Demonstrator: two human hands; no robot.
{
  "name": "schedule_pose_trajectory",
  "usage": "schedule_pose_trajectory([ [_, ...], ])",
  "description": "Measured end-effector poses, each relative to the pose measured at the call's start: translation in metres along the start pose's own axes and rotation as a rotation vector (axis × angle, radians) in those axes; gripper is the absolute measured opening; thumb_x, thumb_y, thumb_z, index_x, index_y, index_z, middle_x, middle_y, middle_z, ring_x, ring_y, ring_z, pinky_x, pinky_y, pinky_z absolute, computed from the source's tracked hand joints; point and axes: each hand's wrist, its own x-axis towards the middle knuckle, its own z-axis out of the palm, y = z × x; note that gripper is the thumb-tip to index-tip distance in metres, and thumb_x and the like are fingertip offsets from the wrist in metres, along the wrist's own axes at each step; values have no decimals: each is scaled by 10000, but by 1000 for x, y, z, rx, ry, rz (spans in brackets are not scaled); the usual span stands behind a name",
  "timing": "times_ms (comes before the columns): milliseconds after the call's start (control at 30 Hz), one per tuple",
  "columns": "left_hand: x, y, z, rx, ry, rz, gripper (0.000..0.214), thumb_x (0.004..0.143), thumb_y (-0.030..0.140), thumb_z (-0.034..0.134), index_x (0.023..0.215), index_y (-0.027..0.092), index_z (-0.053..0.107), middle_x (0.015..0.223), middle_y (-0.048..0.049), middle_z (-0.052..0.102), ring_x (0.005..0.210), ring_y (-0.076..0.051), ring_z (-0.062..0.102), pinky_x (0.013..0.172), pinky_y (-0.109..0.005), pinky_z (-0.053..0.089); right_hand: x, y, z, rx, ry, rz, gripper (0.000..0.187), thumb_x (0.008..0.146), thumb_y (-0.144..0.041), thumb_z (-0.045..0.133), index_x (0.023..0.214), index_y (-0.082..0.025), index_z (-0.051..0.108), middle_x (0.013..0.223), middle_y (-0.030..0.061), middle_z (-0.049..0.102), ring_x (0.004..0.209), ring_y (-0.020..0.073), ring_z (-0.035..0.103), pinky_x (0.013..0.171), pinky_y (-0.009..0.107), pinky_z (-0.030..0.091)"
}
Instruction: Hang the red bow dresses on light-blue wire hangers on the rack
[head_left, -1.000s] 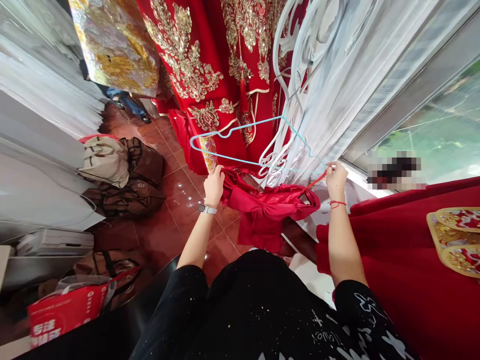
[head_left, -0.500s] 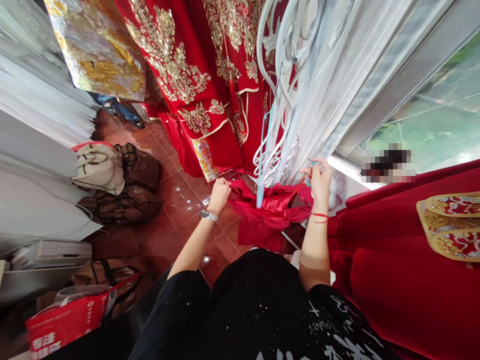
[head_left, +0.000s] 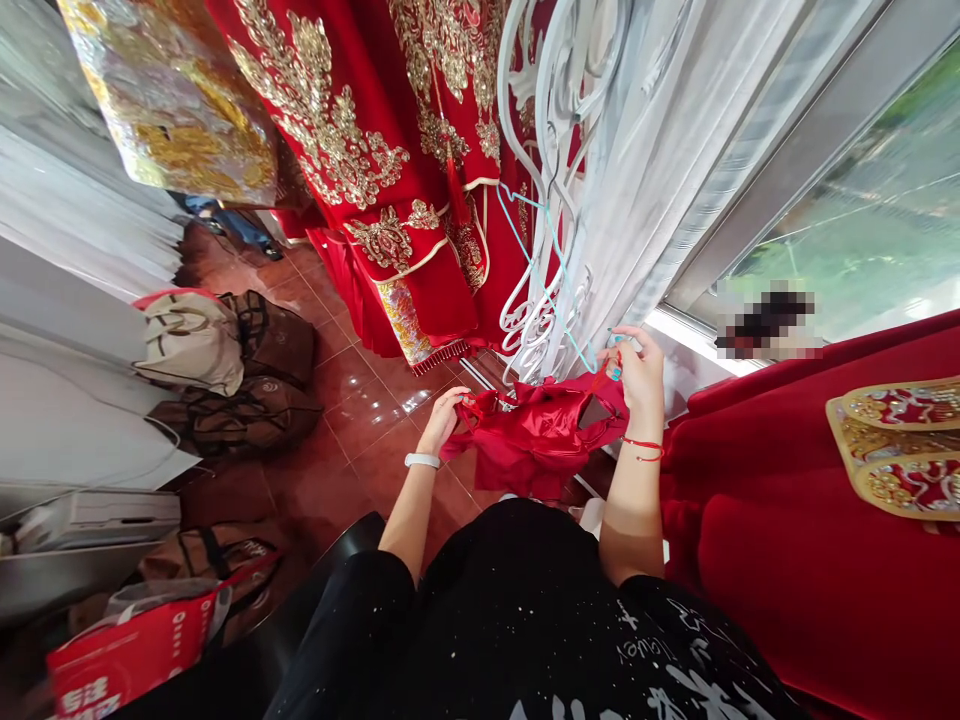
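A red garment [head_left: 544, 430] with a shiny satin inner side is stretched between my two hands at waist height. My left hand [head_left: 442, 420], with a pale band on the wrist, pinches its left upper edge. On the other side my right hand [head_left: 639, 375], wearing a red string bracelet, closes on a thin red strap of the same garment. A light blue wire hanger [head_left: 564, 298] stands tilted above the garment, its lower corner close to my right fingers. Whether those fingers touch the hanger I cannot tell.
Gold-embroidered red gowns [head_left: 360, 150] hang ahead, beside a white scrollwork metal frame [head_left: 551, 130] and a window [head_left: 847, 200]. Another red garment [head_left: 772, 520] is close on my right. Brown bags [head_left: 262, 410] and a red carrier bag [head_left: 135, 640] are at left. A person's legs show far off.
The blue hanger has turned from nearly edge-on to showing its triangle. My left hand has moved slightly down and its wrist has rolled. The garment's opening faces me more widely.
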Motion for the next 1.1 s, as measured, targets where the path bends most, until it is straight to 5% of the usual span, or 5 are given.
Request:
schedule_pose_trajectory([
  [500, -29, -17, 9, 250, 178, 222, 464, 685, 375, 825, 1096, 184, 728, 1009, -98, 774, 949, -235, 735, 855, -360, 595, -4, 5, -6, -31, -87, -52, 381, 706, -275, 724, 1080, -256, 650, 626, -56, 678, 487, 100, 495, 461, 210, 391],
  [633, -39, -11, 9, 579, 285, 215, 484, 799, 341, 748, 1259, 197, 707, 886, -42, 721, 792, -194, 671, 834, -344, 538, -4, 18, 23, -103, -255, -113, 709, 602, -264, 861, 1286, -263, 672, 1010, 33, 801, 578, 109, 524, 586, 276, 544],
  [767, -51, -4, 1, 788, 473, 214, 419, 838, 351, 740, 1240, 236, 712, 1029, -79, 699, 770, -208, 666, 734, -331, 504, -5, 29, 59, -113, -335, -223, 373, 748, -399, 804, 1092, -259, 766, 1201, 65, 774, 941, 189, 693, 947, 353, 602],
  [967, -48, 9, -9, 466, 429, 321, 224, 899, 418, 658, 982, 216, 703, 812, -51, 727, 777, -212, 719, 746, -307, 546, 6, 30, 51, -23, -164, -211, 402, 914, -655, 600, 862, -267, 691, 933, 71, 780, 970, 230, 749, 832, 369, 625],
  [1100, -37, 27, -2, 213, 401, 367, 582, 850, 534, 744, 1310, 181, 686, 835, -52, 757, 805, -201, 753, 725, -290, 583, 14, 26, 33, 49, -107, -169, 465, 854, -732, 650, 866, -269, 621, 750, 37, 722, 786, 226, 741, 685, 349, 596],
])
